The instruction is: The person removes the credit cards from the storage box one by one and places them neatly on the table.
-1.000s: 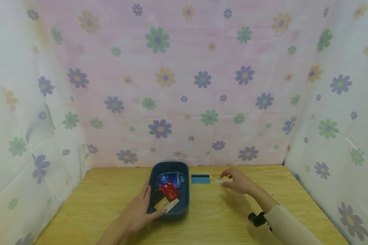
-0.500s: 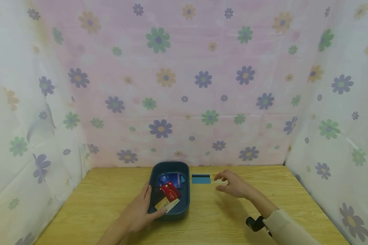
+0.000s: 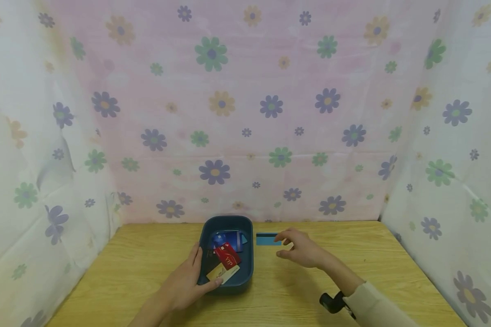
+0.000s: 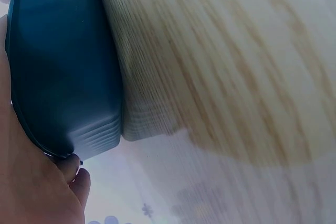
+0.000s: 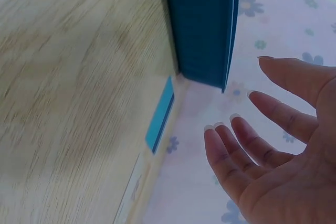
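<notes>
R hand (image 3: 300, 249), fingers loose & empty, hovered just right of blue card (image 3: 266, 239); L hand (image 3: 185, 284) gripped tray (image 3: 245, 272) near table's back edge.

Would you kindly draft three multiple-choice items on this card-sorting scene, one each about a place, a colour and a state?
1. Where does the blue card lie?
A. On the table just right of the tray
B. Inside the tray
C. In the left hand

2. What colour is the card marked VIP in the tray?
A. Green
B. Red
C. White

3. How is the right hand at this moment?
A. Clenched round a card
B. Flat on the tray's rim
C. Open above the table, holding nothing

Answers:
1. A, since the head view shows it flat on the wood beside the tray's right wall.
2. B, as its face is plainly red among the other cards.
3. C, because the right wrist view shows spread, bare fingers, while the left hand grips the tray's near left side.
</notes>
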Tool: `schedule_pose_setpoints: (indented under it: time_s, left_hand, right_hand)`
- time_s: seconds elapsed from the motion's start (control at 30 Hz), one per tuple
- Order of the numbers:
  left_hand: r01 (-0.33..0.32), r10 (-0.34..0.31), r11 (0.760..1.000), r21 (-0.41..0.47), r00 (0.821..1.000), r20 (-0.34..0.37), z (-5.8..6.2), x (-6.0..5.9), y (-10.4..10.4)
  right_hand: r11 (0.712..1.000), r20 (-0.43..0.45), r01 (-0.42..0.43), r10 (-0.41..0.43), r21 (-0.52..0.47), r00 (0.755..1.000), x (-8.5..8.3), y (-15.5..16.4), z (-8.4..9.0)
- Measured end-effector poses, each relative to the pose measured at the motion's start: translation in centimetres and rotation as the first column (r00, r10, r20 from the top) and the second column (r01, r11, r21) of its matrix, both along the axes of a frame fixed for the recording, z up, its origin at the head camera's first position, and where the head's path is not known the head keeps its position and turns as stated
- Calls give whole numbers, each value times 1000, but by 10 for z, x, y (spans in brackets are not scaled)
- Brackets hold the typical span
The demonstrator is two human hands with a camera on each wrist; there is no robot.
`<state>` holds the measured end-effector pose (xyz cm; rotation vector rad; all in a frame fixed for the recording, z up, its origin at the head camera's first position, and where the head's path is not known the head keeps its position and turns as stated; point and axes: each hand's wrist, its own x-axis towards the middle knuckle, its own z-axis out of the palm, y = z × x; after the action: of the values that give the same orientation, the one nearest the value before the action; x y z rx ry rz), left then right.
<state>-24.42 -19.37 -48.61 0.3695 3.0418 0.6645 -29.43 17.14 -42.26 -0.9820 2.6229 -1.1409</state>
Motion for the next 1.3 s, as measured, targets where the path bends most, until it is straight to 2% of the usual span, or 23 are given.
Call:
schedule_pose_setpoints:
  time_s: [0.53,1.07,1.3]
  left_hand:
    - [-4,4,1000,8,1000,-3,-2,1,0]
    - [-1,0,1000,24,1000,6,2,0,0]
    - [7,-7,1000,15,1000,5,0,0,-1]
  right_hand:
    - [995,105,-24,34,-98,994,6,-33,-2]
    - [989,68,-100,107,-106,992,8,-80,-1]
    - [994,60,-93,96,-62,994,6,-97,-4]
